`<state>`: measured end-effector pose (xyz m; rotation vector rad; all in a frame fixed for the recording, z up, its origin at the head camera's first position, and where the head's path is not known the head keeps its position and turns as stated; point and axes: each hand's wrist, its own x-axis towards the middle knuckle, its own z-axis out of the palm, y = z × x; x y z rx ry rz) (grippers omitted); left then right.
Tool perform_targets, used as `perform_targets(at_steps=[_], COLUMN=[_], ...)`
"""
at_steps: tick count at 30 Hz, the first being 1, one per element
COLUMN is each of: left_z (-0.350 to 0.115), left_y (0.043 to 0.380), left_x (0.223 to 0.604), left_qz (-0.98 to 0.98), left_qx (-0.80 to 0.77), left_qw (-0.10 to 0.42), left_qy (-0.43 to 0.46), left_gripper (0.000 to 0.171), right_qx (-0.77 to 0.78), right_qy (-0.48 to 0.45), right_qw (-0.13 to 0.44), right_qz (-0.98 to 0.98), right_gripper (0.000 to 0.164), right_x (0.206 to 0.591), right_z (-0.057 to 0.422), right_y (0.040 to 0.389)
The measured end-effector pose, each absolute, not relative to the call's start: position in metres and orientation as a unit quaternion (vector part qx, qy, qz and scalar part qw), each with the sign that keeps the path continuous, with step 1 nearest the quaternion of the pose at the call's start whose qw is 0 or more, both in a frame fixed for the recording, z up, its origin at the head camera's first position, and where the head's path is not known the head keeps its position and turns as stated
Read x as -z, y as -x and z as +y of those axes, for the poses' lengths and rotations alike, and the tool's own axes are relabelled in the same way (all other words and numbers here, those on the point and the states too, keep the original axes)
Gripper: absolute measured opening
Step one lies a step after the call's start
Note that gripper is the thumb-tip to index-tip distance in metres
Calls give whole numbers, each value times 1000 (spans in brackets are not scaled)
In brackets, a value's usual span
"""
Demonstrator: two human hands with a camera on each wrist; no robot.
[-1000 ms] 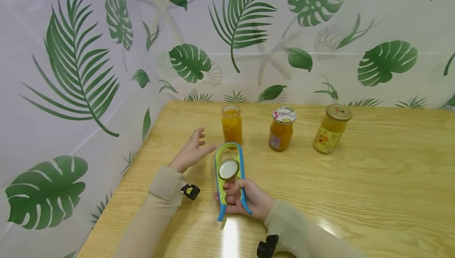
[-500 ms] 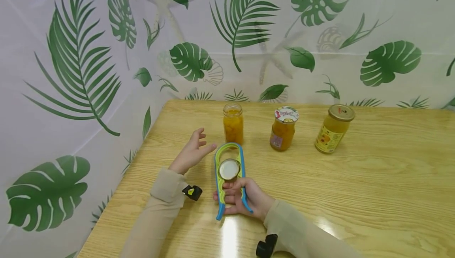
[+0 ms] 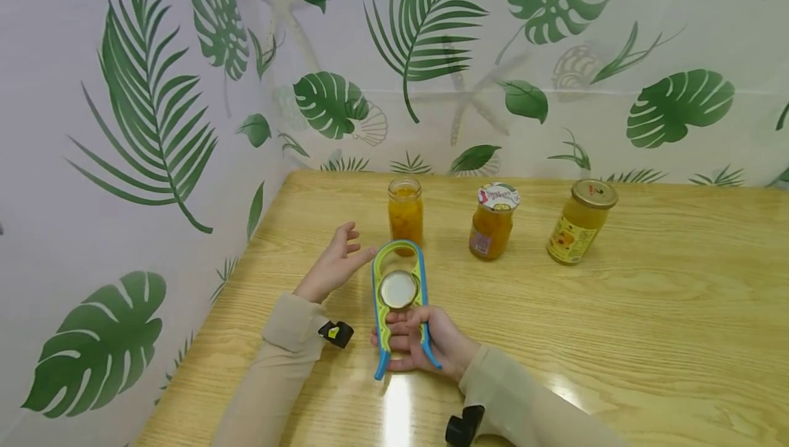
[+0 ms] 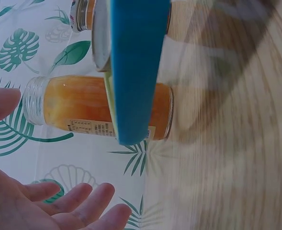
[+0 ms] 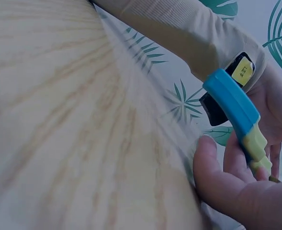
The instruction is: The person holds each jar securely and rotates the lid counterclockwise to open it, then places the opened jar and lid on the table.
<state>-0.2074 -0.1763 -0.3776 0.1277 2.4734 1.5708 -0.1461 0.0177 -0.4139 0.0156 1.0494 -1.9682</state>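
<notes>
My right hand point(image 3: 434, 341) holds a blue and green jar opener point(image 3: 378, 300) by its handles, thumb over one handle and fingers beneath. A round metal lid point(image 3: 398, 289), pale inside facing up, sits between the opener's toothed arms. To its left my left hand point(image 3: 333, 265) hovers with fingers relaxed and holds nothing; its thumb tip is near the opener's looped end. Just behind the loop stands an open glass jar point(image 3: 405, 214) of orange fruit, without a lid. In the left wrist view the opener point(image 4: 138, 72) overlaps that jar point(image 4: 78, 103).
Two lidded jars stand to the right on the wooden table point(image 3: 616, 337): a small one with a patterned lid point(image 3: 491, 228) and a taller yellow one with a gold lid point(image 3: 579, 224). A leaf-printed cloth point(image 3: 444, 43) hangs behind and at the left.
The opener with the lid has tipped slightly, its looped end now a little higher in the head view. Both hands stay nearly in place; the head view has shifted slightly.
</notes>
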Motion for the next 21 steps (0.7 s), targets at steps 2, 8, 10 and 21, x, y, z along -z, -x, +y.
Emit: perform_targets(at_steps=[2, 8, 10, 21], left_z=[-176, -177, -179, -179], left_y=[207, 206, 205, 208], left_x=[377, 378, 379, 386], left_qz=[837, 836, 837, 837], left_qx=[-535, -537, -536, -536], left_qw=[105, 106, 106, 98], left_qy=[-46, -41, -42, -51], left_gripper=[83, 83, 83, 80], right_qx=[788, 787, 790, 744], right_qy=[0, 6, 7, 28], right_qw=[439, 439, 440, 381], right_qz=[431, 433, 427, 548], right_gripper=[27, 27, 25, 26], right_x=[413, 412, 412, 409], right_z=[18, 17, 15, 25], right_y=[146, 146, 145, 154])
